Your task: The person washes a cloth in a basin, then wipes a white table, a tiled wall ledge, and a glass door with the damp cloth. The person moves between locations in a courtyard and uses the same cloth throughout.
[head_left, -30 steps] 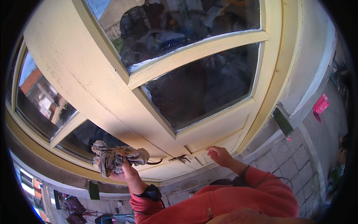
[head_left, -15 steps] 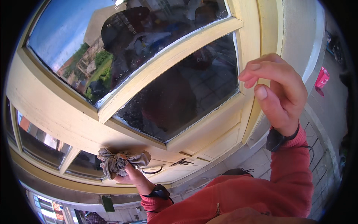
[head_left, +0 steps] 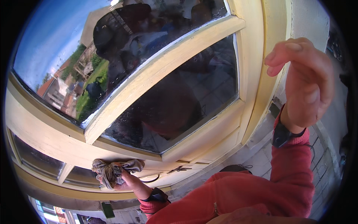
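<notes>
My left hand (head_left: 128, 181) grips a crumpled grey-brown rag (head_left: 110, 173), which lies against the cream wooden door (head_left: 41, 110) near its handle. Part of the fingers is hidden by the cloth. Off to the right, my right hand (head_left: 309, 80) is raised with curved fingers, thumb apart from them, and nothing in it. It appears in front of the door frame's right side, not touching the glass. The door holds a large upper pane (head_left: 149, 48) reflecting sky and greenery, and a darker lower pane (head_left: 167, 100). Small specks show on the glass.
A curved dark door handle (head_left: 151, 179) and a metal latch or key piece (head_left: 179, 169) sit below the panes. More small panes (head_left: 37, 153) are at the left. A pale wall (head_left: 309, 22) borders the right, with paving tiles (head_left: 257, 160) below.
My right hand has moved right, away from the lower pane's edge. The left hand and rag sit slightly lower and further left in the picture, as the whole view has shifted a little.
</notes>
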Motion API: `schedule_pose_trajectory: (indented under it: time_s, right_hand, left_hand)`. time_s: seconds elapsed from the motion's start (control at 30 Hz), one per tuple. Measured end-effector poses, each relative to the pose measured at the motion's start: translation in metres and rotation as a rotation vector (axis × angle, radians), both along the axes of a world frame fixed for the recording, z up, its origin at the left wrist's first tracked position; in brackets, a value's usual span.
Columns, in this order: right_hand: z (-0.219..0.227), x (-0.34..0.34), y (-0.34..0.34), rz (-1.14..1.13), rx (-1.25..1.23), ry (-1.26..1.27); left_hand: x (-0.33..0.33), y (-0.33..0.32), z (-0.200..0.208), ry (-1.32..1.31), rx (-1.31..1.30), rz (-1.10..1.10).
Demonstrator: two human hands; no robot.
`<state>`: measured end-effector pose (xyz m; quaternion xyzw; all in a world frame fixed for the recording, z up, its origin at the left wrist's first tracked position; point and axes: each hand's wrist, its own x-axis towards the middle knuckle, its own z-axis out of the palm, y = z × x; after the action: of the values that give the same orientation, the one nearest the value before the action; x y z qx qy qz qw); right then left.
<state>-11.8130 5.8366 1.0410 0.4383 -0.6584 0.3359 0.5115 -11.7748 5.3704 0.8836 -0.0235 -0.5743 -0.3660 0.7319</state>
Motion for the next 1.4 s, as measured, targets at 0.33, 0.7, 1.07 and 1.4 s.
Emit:
schedule_pose_trajectory:
  time_s: [0.33, 0.7, 1.07, 1.4]
  right_hand:
    - [-0.063, -0.018, 0.024, 0.022, -0.613, -0.101]
    - [-0.092, 0.003, 0.106, -0.116, -0.619, 0.137]
    - [-0.104, -0.006, 0.116, -0.159, -0.545, 0.189]
    - [-0.101, -0.009, 0.115, -0.223, -0.517, 0.222]
  left_hand:
    - [0.004, 0.043, 0.005, 0.092, -0.022, -0.003]
    - [-0.029, 0.118, 0.014, -0.028, -0.106, -0.088]
    - [-0.043, 0.147, 0.013, -0.332, -0.282, 0.231]
    - [-0.022, 0.168, -0.046, -0.647, -0.427, 0.104]
